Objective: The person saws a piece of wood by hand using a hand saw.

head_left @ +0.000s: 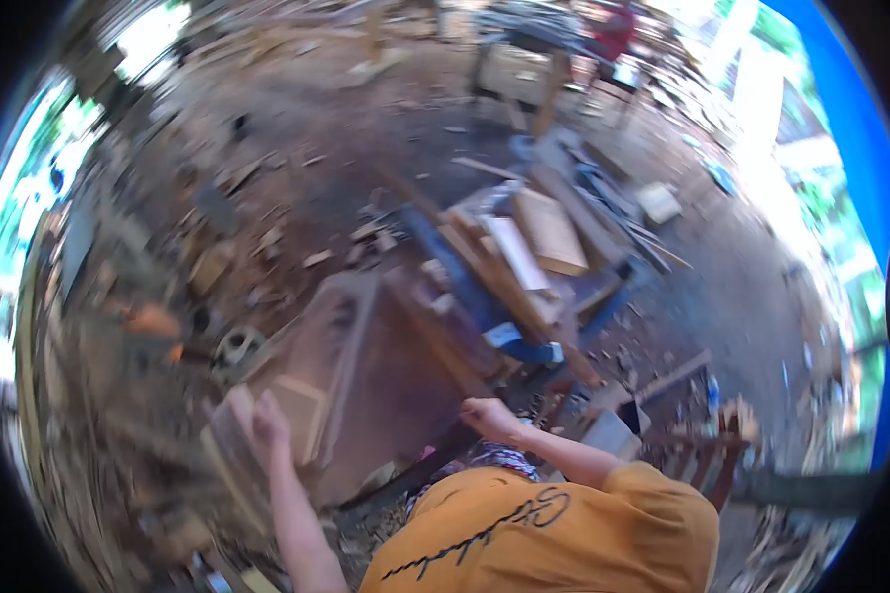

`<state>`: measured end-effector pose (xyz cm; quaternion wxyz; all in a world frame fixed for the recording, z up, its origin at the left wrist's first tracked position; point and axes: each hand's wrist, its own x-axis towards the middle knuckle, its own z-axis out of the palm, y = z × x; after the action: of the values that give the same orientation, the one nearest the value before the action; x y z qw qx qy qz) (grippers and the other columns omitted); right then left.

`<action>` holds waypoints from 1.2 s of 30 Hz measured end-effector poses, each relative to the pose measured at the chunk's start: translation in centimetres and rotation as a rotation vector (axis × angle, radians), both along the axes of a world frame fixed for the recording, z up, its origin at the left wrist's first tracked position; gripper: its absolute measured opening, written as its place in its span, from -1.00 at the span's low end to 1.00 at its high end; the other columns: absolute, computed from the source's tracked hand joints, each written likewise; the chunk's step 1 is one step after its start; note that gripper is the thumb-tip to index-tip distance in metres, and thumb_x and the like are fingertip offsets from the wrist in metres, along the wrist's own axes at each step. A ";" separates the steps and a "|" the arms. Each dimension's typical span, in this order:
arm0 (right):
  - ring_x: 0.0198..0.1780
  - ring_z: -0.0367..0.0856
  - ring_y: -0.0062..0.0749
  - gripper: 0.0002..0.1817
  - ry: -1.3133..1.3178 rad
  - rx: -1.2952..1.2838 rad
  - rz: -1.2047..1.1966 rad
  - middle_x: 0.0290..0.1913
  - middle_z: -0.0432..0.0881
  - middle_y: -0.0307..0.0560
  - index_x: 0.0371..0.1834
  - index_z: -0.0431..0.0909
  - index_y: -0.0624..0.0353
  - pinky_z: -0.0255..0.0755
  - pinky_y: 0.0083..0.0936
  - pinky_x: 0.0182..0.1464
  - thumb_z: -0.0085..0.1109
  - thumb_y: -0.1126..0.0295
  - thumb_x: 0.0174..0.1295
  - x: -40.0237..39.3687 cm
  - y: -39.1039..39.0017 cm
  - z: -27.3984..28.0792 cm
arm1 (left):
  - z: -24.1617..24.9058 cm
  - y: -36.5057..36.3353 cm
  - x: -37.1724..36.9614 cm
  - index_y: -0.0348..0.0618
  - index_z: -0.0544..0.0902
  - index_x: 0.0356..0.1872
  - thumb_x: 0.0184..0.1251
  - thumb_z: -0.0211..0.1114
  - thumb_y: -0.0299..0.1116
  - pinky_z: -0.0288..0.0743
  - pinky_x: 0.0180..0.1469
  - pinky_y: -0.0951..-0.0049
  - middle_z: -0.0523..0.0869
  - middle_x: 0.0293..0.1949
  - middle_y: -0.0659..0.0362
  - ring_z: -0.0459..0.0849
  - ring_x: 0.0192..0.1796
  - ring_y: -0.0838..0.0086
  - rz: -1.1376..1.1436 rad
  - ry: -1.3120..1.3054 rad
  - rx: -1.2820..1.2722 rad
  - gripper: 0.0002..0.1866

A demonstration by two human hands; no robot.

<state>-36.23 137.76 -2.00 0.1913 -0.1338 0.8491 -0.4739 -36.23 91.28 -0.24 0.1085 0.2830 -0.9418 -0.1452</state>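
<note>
My left hand [270,425], smeared by motion, is at the left edge of a small light wooden board [307,403]. Thumb and fingers look parted there, but I cannot tell whether they grip the board. Beneath it spreads a large reddish-brown wooden panel [391,405] with a raised strip [351,366] running across it. My right hand [494,420] is closed in a fist at the panel's right corner, close to the end of a long brown plank [435,341]. Whatever lies inside that fist is hidden.
Ahead, a heap of planks and blocks [549,232] lies on a dark blue frame [455,262]. Wood scraps litter the ground [316,168]. An orange tool-like object [155,321] and a roll-shaped thing [237,344] are to the left. A slatted wooden piece [727,465] stands right.
</note>
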 end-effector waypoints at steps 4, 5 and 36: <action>-0.15 0.65 0.14 -0.86 0.052 0.078 0.123 -0.28 0.66 0.19 -0.29 0.55 0.25 0.50 -0.07 -0.10 0.15 0.38 0.27 -1.8 -0.5 -0.3 | -0.8 -0.8 0.1 -0.43 0.65 -0.21 0.58 -0.11 0.05 0.43 -0.06 -0.07 0.68 -0.20 -0.30 0.63 -0.13 -0.17 0.003 0.148 0.083 -0.37; -0.14 0.64 0.12 -0.86 0.048 0.040 0.133 -0.28 0.65 0.19 -0.31 0.54 0.27 0.49 -0.07 -0.09 0.14 0.40 0.27 -2.4 -0.4 0.8 | 0.5 0.3 -0.2 -0.46 0.64 -0.21 0.59 -0.11 0.05 0.42 -0.04 -0.07 0.67 -0.19 -0.32 0.62 -0.11 -0.19 0.021 0.133 0.074 -0.36; -0.23 0.70 -0.07 -0.84 0.385 0.065 -0.537 -0.32 0.67 0.13 -0.18 0.65 0.25 0.54 -0.28 -0.16 0.28 0.44 0.21 -10.8 11.5 4.7 | 2.3 1.6 -0.7 -0.16 0.61 0.11 0.59 -0.08 -0.01 0.43 0.17 0.02 0.63 0.15 -0.06 0.57 0.19 0.02 -0.002 0.003 -0.117 -0.53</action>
<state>-47.05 149.22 2.72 -0.1000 0.0137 0.8892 -0.4462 -36.91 92.91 2.03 0.1261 0.2749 -0.9489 -0.0904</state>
